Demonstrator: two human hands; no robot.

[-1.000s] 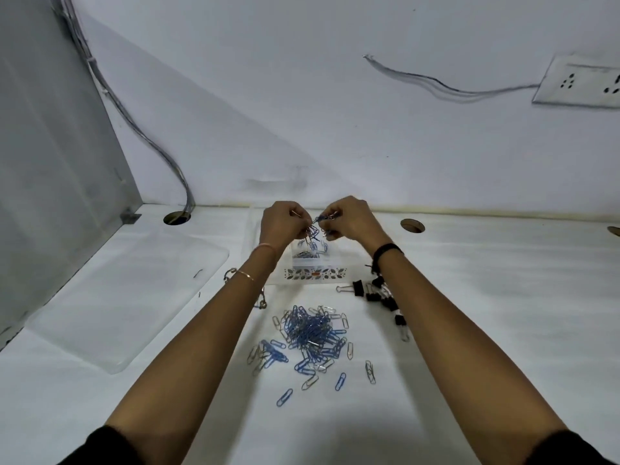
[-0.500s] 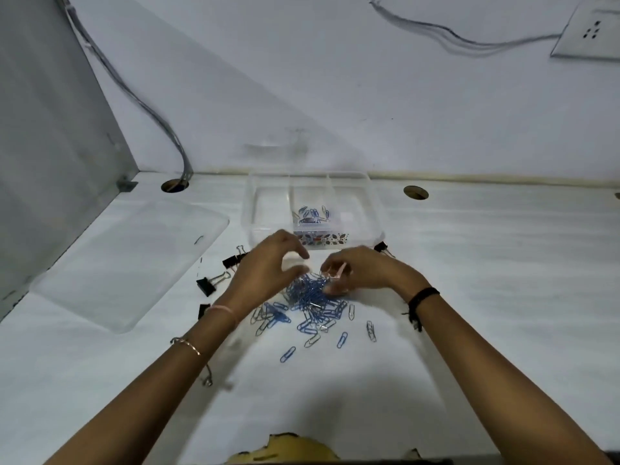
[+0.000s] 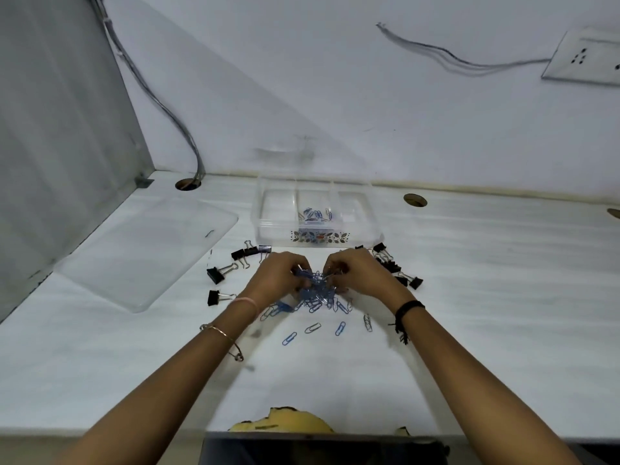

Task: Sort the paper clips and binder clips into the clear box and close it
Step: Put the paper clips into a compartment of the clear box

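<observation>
Both hands are down on the white desk (image 3: 469, 297), curled over the heap of blue paper clips (image 3: 315, 293): the left hand (image 3: 280, 278) and the right hand (image 3: 359, 275) each pinch into the tangle with fingers bunched narrow, gripping clips from the pile. A few loose paper clips lie scattered nearer the person. Just beyond the hands stands the clear box (image 3: 315, 213), open, divided into three compartments, with some blue clips in the middle one. Black binder clips flank the hands, one group (image 3: 235, 263) on the left and another (image 3: 394, 265) on the right, close to the right wrist. The clear lid (image 3: 147, 253) lies flat well to the left, near a grey side panel (image 3: 60, 129). Cable holes (image 3: 415, 200) pierce the desk along the back wall, where a cable (image 3: 161, 99) drops into the left hole. The right half of the desk is bare surface. The near edge shows a chipped yellow patch (image 3: 285, 421).
</observation>
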